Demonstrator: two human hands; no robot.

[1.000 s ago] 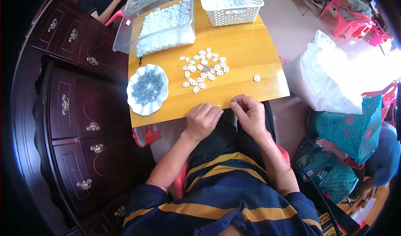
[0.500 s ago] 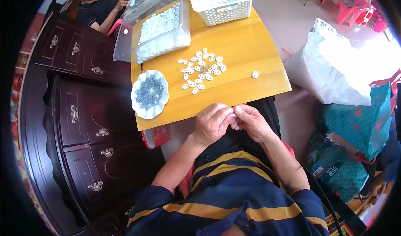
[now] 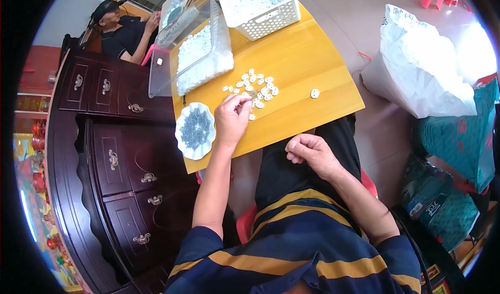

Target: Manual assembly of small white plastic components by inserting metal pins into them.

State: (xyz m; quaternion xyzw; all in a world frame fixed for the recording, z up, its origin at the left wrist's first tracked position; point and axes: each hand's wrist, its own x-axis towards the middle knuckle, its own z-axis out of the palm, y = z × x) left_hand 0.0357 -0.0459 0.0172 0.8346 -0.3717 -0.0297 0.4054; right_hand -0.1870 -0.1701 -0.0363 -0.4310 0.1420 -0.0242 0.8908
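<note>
While the heap of small white pieces point(image 3: 255, 88) lies spread mid-table, the left hand point(image 3: 232, 118) is right at its near edge, fingertips pinched together over one piece. The right hand point(image 3: 307, 152) hangs back off the wooden table point(image 3: 312, 59), loosely curled. A white dish point(image 3: 195, 130) sits just left.

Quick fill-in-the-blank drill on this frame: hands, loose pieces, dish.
The left hand reaches into the pile of small ____ pieces on the yellow table.
The scalloped dish of dark bits lies to that hand's ____.
The right hand is over the person's ____, off the table.

Missing: white; left; lap
</note>
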